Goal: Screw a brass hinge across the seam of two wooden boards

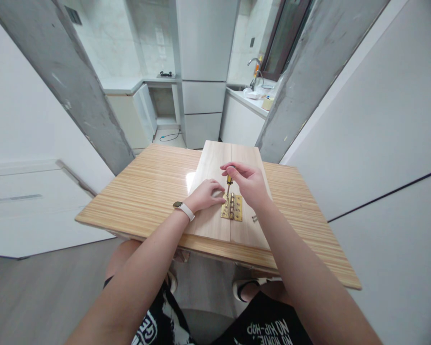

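My right hand (249, 182) is closed around the top of a small screwdriver (230, 180) with a yellow and black handle, held upright. The tip of the screwdriver points down at the upper part of the left leaf of a brass hinge (232, 207). The hinge lies opened flat across the seam of two pale wooden boards (211, 230). Beside its left leaf rests my left hand (206, 194), fingers and thumb apart, the thumb at the hinge's edge. Screw heads show in the hinge, but which sit fully down is too small to tell.
A couple of loose screws (255, 218) lie on the right board by my right forearm. Under the boards is a wood-grain table (143, 191). Beyond stand a fridge (203, 96) and a sink counter with a faucet (253, 72). White panels flank both sides.
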